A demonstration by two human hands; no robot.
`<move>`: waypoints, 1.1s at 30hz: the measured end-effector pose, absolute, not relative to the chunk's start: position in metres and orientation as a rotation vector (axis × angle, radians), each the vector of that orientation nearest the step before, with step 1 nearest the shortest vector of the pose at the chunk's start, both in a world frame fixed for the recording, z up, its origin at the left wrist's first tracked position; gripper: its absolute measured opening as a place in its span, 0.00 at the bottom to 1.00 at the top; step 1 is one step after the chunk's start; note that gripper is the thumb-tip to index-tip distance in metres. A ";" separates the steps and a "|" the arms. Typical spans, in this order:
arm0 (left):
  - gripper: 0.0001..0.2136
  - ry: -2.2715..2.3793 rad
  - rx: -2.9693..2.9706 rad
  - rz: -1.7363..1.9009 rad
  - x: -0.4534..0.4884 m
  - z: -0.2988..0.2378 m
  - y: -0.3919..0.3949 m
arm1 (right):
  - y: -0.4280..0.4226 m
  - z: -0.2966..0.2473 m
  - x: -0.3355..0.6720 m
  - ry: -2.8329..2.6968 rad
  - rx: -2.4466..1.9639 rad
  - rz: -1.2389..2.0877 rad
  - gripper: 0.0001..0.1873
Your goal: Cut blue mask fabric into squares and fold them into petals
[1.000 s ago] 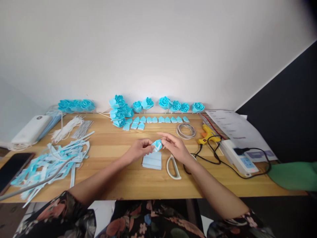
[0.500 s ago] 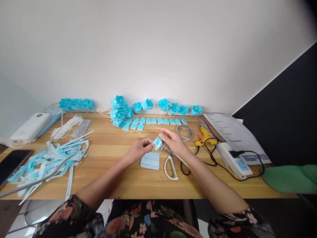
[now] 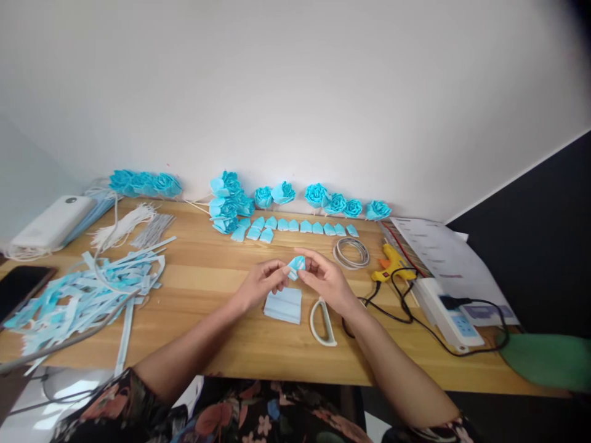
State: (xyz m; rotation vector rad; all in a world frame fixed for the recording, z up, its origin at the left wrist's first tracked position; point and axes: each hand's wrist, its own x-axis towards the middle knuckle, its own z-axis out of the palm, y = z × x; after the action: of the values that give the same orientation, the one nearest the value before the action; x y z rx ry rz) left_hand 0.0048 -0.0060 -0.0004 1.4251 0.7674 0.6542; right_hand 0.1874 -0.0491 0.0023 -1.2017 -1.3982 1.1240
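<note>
Between my two hands, over the middle of the table, is a small folded piece of light blue and white fabric (image 3: 296,267). My left hand (image 3: 262,284) pinches its left edge with thumb and fingertips. On the other side my right hand (image 3: 327,282) grips it, thumb in front and fingers behind. Just below lies a flat, pleated pale blue fabric rectangle (image 3: 283,305). A white looped handle (image 3: 333,340), like that of scissors, lies by my right wrist; the rest of it is hidden under the hand.
Pointed blue fabric petals (image 3: 305,227) lie in rows before blue fabric roses (image 3: 316,195) along the wall. Right: a wire coil (image 3: 351,253), yellow glue gun (image 3: 392,263), power strip (image 3: 455,320), black cables. Left: a heap of fabric strips (image 3: 87,295), a phone (image 3: 23,286).
My right fingers, stretched over the top of the fabric piece before, now curl around its right side. The piece has turned and looks more cupped. The whole view has shifted slightly.
</note>
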 end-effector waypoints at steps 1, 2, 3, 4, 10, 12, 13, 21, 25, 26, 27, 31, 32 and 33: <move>0.17 0.773 1.428 0.643 0.005 0.000 -0.007 | -0.049 0.001 0.187 -1.395 -1.202 1.123 0.23; 0.17 0.788 1.434 0.638 0.006 0.000 -0.007 | -0.049 0.000 0.186 -1.392 -1.201 1.128 0.23; 0.16 0.809 1.441 0.636 0.007 -0.001 -0.008 | -0.050 -0.002 0.185 -1.390 -1.202 1.135 0.23; 0.16 0.828 1.446 0.633 0.008 -0.001 -0.009 | -0.050 -0.002 0.185 -1.390 -1.204 1.141 0.23; 0.15 0.849 1.438 0.611 0.010 0.000 -0.011 | -0.052 0.002 0.183 -1.392 -1.222 1.113 0.21; 0.14 0.844 1.441 0.603 0.010 0.002 -0.011 | -0.051 0.005 0.183 -1.382 -1.224 1.105 0.20; 0.14 0.845 1.447 0.600 0.010 0.003 -0.011 | -0.051 0.006 0.183 -1.375 -1.223 1.110 0.20; 0.15 0.817 1.496 0.586 0.009 0.003 -0.011 | -0.052 0.004 0.183 -1.341 -1.217 1.083 0.21; 0.15 0.812 1.475 0.578 0.009 0.003 -0.010 | -0.052 0.006 0.185 -1.335 -1.249 1.060 0.19; 0.15 0.812 1.471 0.575 0.009 0.003 -0.010 | -0.052 0.007 0.186 -1.338 -1.254 1.065 0.19; 0.15 0.812 1.473 0.570 0.009 0.002 -0.010 | -0.052 0.007 0.186 -1.342 -1.247 1.083 0.19; 0.15 0.816 1.549 0.571 0.011 -0.002 -0.012 | -0.052 0.004 0.186 -1.384 -1.178 1.178 0.24; 0.15 0.815 1.564 0.573 0.011 -0.002 -0.013 | -0.051 0.002 0.186 -1.394 -1.182 1.167 0.23; 0.15 0.810 1.568 0.575 0.011 -0.002 -0.013 | -0.051 0.001 0.186 -1.399 -1.195 1.142 0.23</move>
State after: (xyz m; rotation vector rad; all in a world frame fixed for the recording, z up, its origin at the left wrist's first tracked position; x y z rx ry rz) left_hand 0.0115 -0.0130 -0.0021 1.5680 0.8097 0.5753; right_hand 0.1859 -0.0512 0.0007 -1.1953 -1.3986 1.1423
